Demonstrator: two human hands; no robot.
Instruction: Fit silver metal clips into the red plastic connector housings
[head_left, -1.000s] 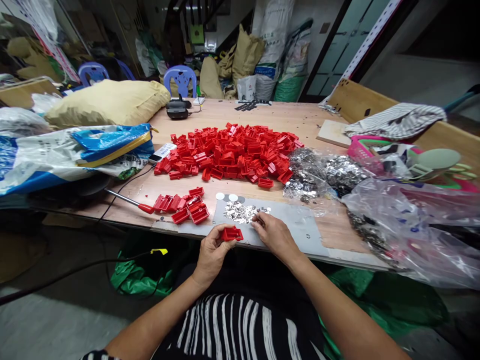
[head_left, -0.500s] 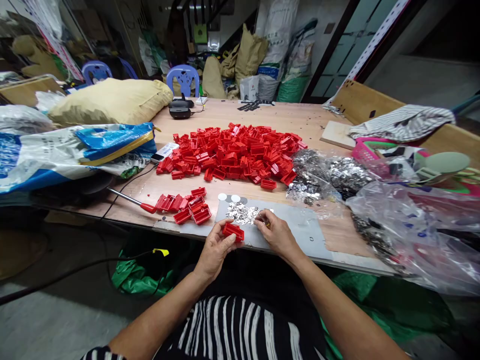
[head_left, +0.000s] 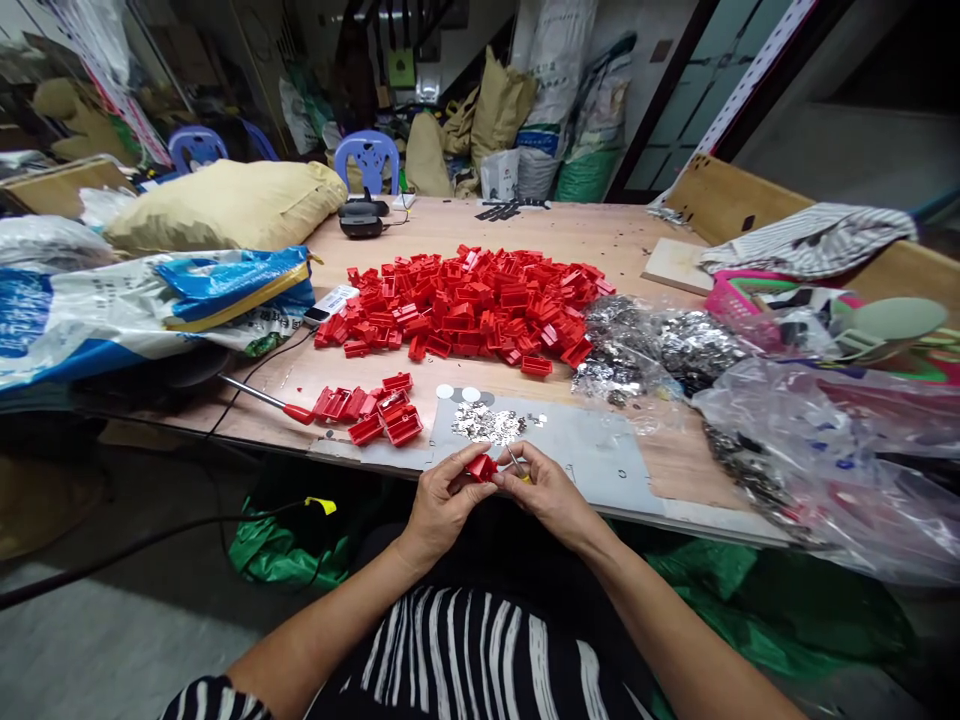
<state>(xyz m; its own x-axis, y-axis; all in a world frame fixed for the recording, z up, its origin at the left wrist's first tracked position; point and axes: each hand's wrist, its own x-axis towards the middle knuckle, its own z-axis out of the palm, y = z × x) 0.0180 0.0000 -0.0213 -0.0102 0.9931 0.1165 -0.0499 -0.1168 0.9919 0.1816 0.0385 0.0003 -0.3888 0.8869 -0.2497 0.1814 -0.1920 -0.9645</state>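
Note:
My left hand pinches a small red plastic box over the table's front edge. The box is tilted, one end turned toward my right hand. A yellow-handled tool with a thin metal shaft is held in my right hand, its shaft pointing up and away. The right thumb and fingertip meet at the end of the box; whether a metal piece is between them cannot be made out. Just beyond both hands, small shiny metal pieces lie heaped on a grey sheet.
A large pile of red plastic boxes covers the table's middle, with a smaller group at front left. Bags of metal pieces lie to the right. A red-tipped rod and a stuffed sack are at left.
My right hand has come back from the metal pieces to the red box. My left hand has moved slightly right and turned the box end-on.

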